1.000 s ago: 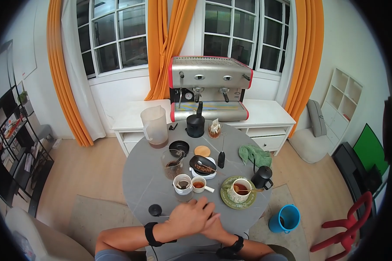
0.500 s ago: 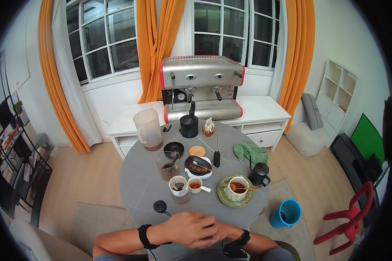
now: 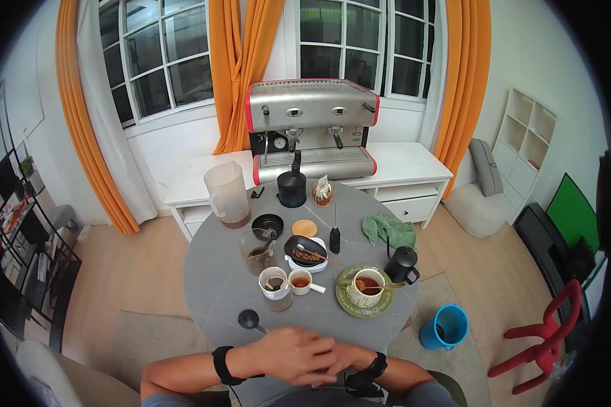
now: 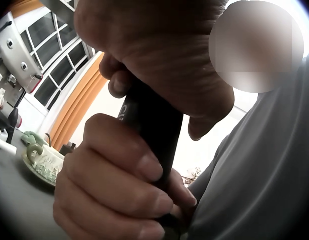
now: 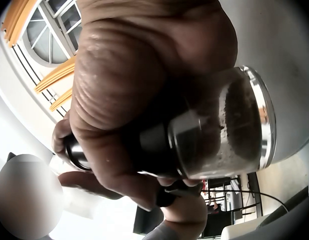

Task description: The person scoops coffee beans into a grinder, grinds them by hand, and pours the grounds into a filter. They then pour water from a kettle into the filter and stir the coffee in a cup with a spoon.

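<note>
Our hands at the bench's point(image 3: 217, 292) near edge: the black container point(image 4: 159, 122) lies between them, its long axis running from one to the other; our left hand point(image 3: 288, 356) curls fingers over one end, our right hand point(image 3: 346, 355) wraps the body, nearer the glass end point(image 5: 219, 135).

Head view high, forward-down; wrist views close in

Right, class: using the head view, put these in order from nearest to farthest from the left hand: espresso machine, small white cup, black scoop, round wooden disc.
1. Black scoop: ahead and to the left of the left hand.
2. Small white cup: ahead.
3. Round wooden disc: ahead, farther up the table.
4. Espresso machine: beyond the table.
</note>
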{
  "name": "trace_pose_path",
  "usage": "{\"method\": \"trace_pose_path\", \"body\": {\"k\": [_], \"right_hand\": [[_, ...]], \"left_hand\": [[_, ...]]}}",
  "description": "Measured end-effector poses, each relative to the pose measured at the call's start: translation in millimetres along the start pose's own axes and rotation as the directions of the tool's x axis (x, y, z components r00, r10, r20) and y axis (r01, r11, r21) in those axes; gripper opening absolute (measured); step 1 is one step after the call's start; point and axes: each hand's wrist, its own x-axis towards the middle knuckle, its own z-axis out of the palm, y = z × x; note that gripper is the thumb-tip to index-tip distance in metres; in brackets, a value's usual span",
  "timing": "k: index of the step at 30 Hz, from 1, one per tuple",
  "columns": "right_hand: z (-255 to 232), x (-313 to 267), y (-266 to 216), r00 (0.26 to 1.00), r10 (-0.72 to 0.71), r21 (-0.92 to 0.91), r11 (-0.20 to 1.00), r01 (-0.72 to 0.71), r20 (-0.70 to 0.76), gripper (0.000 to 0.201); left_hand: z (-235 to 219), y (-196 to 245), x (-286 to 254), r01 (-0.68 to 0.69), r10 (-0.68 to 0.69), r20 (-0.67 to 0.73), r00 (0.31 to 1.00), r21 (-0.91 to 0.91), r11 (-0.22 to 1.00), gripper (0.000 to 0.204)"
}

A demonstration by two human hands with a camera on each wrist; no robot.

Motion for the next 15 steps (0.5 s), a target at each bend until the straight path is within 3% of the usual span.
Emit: {"method": "trace_pose_path", "body": {"k": [1, 2, 3, 4, 5, 7, 8, 10, 11, 13, 14, 15], "right_hand": [[-1, -1, 2, 0.995, 0.094, 0.020, 0.995, -0.094, 0.020, 0.039], [3, -2, 6, 0.995, 0.095, 0.020, 0.995, -0.096, 0.022, 0.039], [11, -1, 13, 0.954, 0.202, -0.032, 0.976, -0.214, -0.222, 0.040], [17, 1, 18, 0.844, 0.278, -0.050, 0.940, -0.337, -0.458, 0.041], [21, 3, 16, 0.844, 0.279, -0.046, 0.941, -0.336, -0.459, 0.041], [23, 9, 6, 0.847, 0.169, 0.088, 0.986, -0.144, -0.505, 0.043], [15, 13, 0, 0.847, 0.163, 0.086, 0.987, -0.139, -0.506, 0.043], [1, 12, -10, 0.972, 0.194, -0.016, 0.980, -0.198, -0.136, 0.046], [4, 6, -4, 0.970, 0.202, -0.004, 0.979, -0.205, -0.138, 0.046], [4, -3, 18, 0.984, -0.113, -0.084, 0.989, 0.125, 0.136, 0.052], [4, -7, 17, 0.959, 0.144, 0.188, 0.963, -0.192, 0.244, 0.056], [2, -7, 21, 0.958, 0.144, 0.188, 0.963, -0.193, 0.247, 0.056]], "left_hand": [[1, -1, 0, 0.053, -0.053, 0.004, 0.999, 0.045, 0.998, 0.030], [3, 2, 1, 0.054, -0.054, 0.002, 0.999, 0.045, 0.998, 0.030], [5, 5, 4, 0.279, -0.279, -0.024, 0.960, 0.171, 0.945, 0.031], [6, 7, 5, 0.484, -0.484, -0.075, 0.872, 0.283, 0.828, 0.032], [7, 7, 3, 0.484, -0.485, -0.072, 0.871, 0.283, 0.828, 0.032], [8, 4, -1, 0.290, -0.287, -0.052, 0.957, 0.277, 0.916, 0.035], [4, 2, -1, 0.286, -0.283, -0.050, 0.958, 0.281, 0.916, 0.035], [-2, 3, -2, 0.083, -0.083, 0.014, 0.996, 0.035, 0.996, 0.036], [0, 7, -4, 0.090, -0.090, 0.018, 0.996, 0.024, 0.996, 0.036], [4, 11, -4, -0.053, 0.056, 0.046, 0.997, -0.064, 0.997, 0.037], [3, 11, 0, -0.076, 0.077, 0.010, 0.997, -0.051, 0.996, 0.033], [2, 7, 0, -0.074, 0.075, 0.009, 0.997, -0.050, 0.996, 0.033]]}}
